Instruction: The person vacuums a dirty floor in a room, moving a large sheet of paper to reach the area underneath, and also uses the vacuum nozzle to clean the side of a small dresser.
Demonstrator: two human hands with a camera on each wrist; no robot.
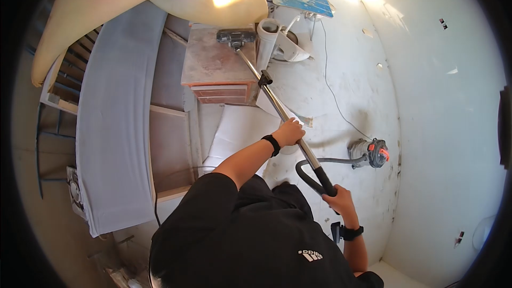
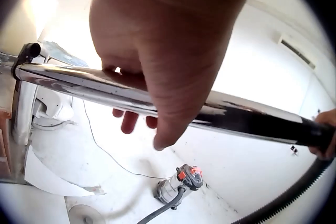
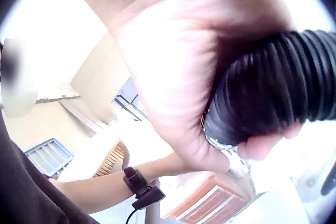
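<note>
Vacuuming the dusty cabinet (image 1: pixel 213 66) seems in hand: nozzle (image 1: pixel 234 36) on its top, fingers of left hand (image 1: pixel 289 132) gripping metal wand (image 1: pixel 277 105), right hand's (image 1: pixel 341 202) round black handle (image 1: pixel 324 180); next stroke likely calls for keeping nozzle flat, clear of adjacent pipe (image 1: pixel 265 48).

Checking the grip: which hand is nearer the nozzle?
The left hand, curled round the shiny metal tube; the right hand grips the black handle, farther from the nozzle.
</note>
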